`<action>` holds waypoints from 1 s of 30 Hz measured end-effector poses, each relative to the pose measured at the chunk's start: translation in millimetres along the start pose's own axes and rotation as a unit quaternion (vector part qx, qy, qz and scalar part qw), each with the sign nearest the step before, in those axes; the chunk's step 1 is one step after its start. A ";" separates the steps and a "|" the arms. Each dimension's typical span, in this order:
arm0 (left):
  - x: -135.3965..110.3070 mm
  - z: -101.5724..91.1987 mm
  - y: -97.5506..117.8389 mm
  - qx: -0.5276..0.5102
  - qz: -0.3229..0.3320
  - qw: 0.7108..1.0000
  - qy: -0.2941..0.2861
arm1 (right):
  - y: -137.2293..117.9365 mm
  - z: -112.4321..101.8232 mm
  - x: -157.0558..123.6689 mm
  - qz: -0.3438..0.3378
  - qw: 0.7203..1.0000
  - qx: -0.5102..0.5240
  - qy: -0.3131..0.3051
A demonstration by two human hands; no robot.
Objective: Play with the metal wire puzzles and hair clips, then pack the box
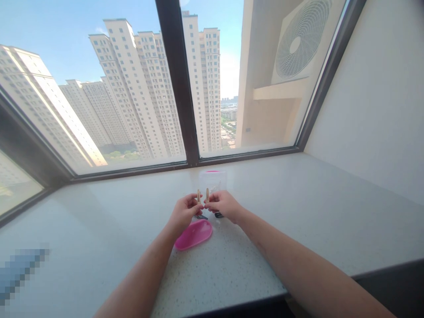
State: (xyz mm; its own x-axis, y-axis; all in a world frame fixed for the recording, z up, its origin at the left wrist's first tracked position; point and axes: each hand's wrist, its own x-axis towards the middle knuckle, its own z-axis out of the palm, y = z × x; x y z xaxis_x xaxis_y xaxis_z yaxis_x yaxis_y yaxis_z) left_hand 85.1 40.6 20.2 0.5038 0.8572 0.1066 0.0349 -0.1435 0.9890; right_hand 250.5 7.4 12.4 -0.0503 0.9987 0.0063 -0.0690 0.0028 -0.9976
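My left hand (184, 212) pinches a slim gold-coloured clip (198, 195) upright between thumb and fingers. Close beside it, my right hand (225, 205) holds a second, similar gold-coloured clip (207, 194), also upright. A small gap separates the two. Just below my left fingertips lies a small dark clip (202, 217) on the white speckled counter. Another black piece (218, 215), partly covered by my right hand, rests under it. An oval pink lid or shallow tray (198, 235) sits by my left wrist, which hides its far left part.
A clear plastic box (213, 179) with a bit of pink at its top stands behind my hands, its contents hard to make out. A dark window frame (192, 162) borders the counter at the back. A white wall (371, 106) rises on the right. A blurred-out object (20, 269) lies at left.
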 end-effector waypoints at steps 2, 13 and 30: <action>0.2 -0.1 0.1 -0.003 0.000 1.000 -0.002 | -0.4 -2.1 0.0 -0.004 1.000 -0.001 -0.010; -2.6 2.1 6.4 -0.010 -0.002 1.000 0.018 | -2.8 -4.3 -2.7 -0.072 0.988 -0.124 -0.063; -1.8 2.5 11.0 -0.008 -0.013 0.998 0.062 | -2.5 -2.7 -2.2 -0.116 0.959 -0.256 -0.030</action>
State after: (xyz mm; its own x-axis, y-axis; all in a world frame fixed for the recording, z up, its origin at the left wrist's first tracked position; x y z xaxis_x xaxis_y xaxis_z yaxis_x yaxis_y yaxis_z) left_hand 86.7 36.3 30.6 0.3917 0.9154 0.0924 0.0326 -0.1141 0.9929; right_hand 253.5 5.4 14.7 -0.1505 0.9637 0.2205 0.4115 0.2639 -0.8724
